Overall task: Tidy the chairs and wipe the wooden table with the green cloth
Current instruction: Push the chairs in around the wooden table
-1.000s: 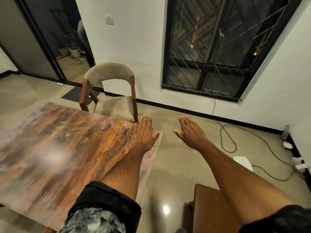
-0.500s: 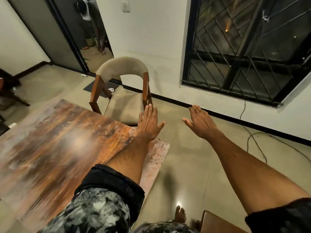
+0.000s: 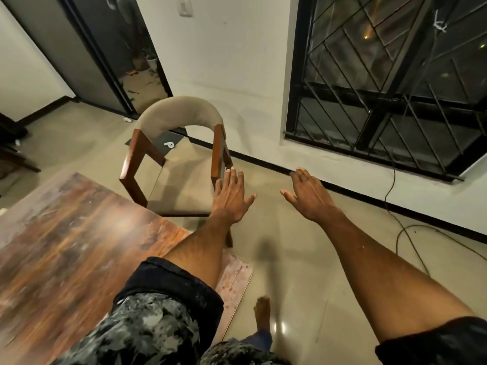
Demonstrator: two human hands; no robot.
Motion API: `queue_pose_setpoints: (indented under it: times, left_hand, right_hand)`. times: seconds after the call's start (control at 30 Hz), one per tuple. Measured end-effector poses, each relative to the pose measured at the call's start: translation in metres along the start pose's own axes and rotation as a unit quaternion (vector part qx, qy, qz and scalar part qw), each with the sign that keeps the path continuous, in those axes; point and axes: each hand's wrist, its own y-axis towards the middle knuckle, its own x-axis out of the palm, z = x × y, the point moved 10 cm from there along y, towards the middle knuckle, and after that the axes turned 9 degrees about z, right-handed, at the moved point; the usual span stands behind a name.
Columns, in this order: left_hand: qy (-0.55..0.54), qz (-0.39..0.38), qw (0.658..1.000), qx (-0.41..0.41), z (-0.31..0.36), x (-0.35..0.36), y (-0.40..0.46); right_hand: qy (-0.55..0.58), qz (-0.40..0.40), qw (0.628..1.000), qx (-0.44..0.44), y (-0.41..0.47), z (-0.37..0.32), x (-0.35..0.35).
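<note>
Head view: you reach both hands, fingers straight and lightly spread and holding nothing, toward the chair (image 3: 181, 164) at the desk's (image 3: 68, 233) far end, left hand (image 3: 230, 198) nearest its frame, right hand (image 3: 309, 196) over bare floor, apparently to tidy it; no green cloth shows.

Wooden table (image 3: 73, 248) at near left; chair (image 3: 176, 164) beyond its far corner. Barred window (image 3: 395, 83) at far right, doorway (image 3: 126, 56) at far left.
</note>
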Motion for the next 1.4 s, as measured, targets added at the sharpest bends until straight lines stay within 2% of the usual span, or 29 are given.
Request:
queue_pose_setpoints:
  times: [0.4, 0.67, 0.93, 1.07, 1.4]
  left_hand:
    - [-0.033, 0.019, 0.999, -0.027, 0.003, -0.01, 0.149]
    - [-0.044, 0.04, 0.994, -0.088, -0.026, -0.015, 0.213]
    - [-0.046, 0.065, 0.984, -0.161, -0.027, -0.015, 0.298]
    - [-0.062, 0.07, 0.976, -0.199, -0.028, -0.012, 0.319]
    - [-0.082, 0.043, 0.952, -0.291, -0.074, 0.004, 0.353]
  right_hand:
    - [-0.024, 0.0, 0.999, -0.041, 0.157, 0.021, -0.014]
    - [-0.011, -0.005, 0.994, -0.105, 0.25, 0.017, -0.006]
    - [-0.007, 0.001, 0.986, -0.167, 0.351, 0.063, -0.001]
    - [-0.001, -0.017, 0.98, -0.199, 0.388, 0.07, 0.006]
    - [0.034, -0.044, 0.959, -0.279, 0.47, 0.035, 0.055]
